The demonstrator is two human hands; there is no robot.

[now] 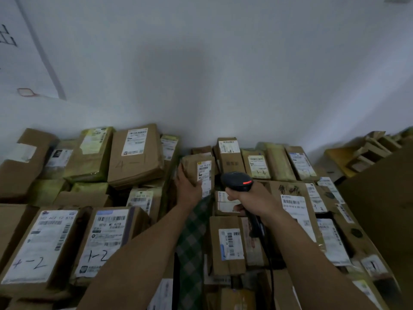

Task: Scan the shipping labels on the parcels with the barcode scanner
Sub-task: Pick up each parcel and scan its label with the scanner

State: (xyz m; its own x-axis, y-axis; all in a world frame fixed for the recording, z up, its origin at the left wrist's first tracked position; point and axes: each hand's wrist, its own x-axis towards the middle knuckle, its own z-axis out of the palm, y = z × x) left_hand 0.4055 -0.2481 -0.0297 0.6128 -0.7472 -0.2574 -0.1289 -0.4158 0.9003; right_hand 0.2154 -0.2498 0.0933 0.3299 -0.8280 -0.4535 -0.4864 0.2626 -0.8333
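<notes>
Hands both occupied: my left hand (188,186) grips a small parcel (194,165) lifted over the stacked parcels (135,153); my right hand (252,201) is wrapped round the barcode scanner (237,181). Likely fault: my left grip crowds the shipping label (204,173), which bends round a corner, so a read may fail. The parcel lies just left of the scanner head, not touching it.
</notes>
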